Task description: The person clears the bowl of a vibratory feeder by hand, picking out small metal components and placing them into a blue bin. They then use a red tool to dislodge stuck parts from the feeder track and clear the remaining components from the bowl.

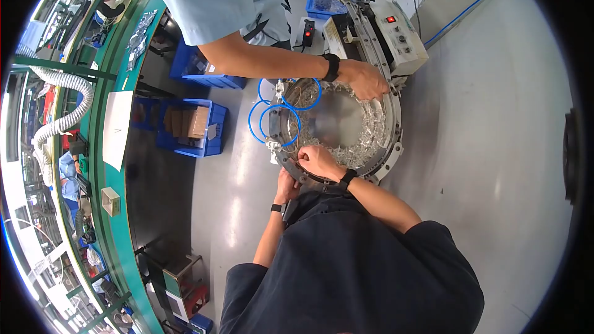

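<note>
A round metal feeder bowl [396, 127] stands before me, with many small clear plastic pieces [370, 136] heaped around its inner edge. My right hand [318, 162] reaches over the near rim, its fingers curled in a pinch at the inner left side; what they pinch is too small to make out. Outside the rim at the near left, my left hand [286, 187] is closed, its fingers partly hidden by the bowl's edge. Blue air tubes [299, 125] loop from white fittings [273, 145] on the bowl's left side.
Across the bowl, a person's hand [365, 79] reaches down to the far right rim. A white control box [396, 37] with a lit red switch stands beyond. Blue crates [215, 130] sit on the floor at left, near a long green workbench [124, 222].
</note>
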Demonstrator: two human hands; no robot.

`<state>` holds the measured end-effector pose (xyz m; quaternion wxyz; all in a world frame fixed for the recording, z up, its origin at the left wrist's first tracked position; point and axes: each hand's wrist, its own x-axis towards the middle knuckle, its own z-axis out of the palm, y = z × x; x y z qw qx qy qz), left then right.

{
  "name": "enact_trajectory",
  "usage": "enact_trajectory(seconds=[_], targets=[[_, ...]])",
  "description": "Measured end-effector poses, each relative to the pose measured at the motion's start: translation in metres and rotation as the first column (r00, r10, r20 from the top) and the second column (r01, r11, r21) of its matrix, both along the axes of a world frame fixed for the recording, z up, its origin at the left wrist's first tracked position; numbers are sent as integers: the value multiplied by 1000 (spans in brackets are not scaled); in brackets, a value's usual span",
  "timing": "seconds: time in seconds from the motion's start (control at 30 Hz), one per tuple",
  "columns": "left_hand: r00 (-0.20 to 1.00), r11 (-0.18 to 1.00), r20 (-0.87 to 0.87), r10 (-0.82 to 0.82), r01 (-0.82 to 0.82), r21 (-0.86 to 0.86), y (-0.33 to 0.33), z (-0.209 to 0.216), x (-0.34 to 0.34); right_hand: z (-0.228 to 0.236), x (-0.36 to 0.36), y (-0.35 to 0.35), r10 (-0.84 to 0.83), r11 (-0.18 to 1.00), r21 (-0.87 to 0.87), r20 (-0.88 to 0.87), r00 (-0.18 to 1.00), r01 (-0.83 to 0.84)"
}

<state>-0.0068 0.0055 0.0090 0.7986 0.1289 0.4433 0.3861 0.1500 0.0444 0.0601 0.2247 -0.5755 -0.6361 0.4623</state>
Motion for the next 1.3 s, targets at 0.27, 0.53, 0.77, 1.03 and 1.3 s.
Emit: enact_trajectory(seconds=[0.27,0.53,0.77,1.03,1.3], targets=[[999,999,-36,24,-25,-22,4,6,1,-10,-2,1,-88,990,119,55,995,81],[962,964,194,192,-147,-223,4,8,4,1,-5,0,-44,975,213,-79,996,60],[981,968,-5,194,-192,-161,4,-3,10,-12,4,-1,-45,980,195,62,997,32],[980,999,-199,31,-35,-18,1,0,6,1,-4,1,-57,970,233,-60,997,70],[972,995,-219,-82,66,-76,-5,6,0,3,4,-2,-39,984,174,68,997,26]])
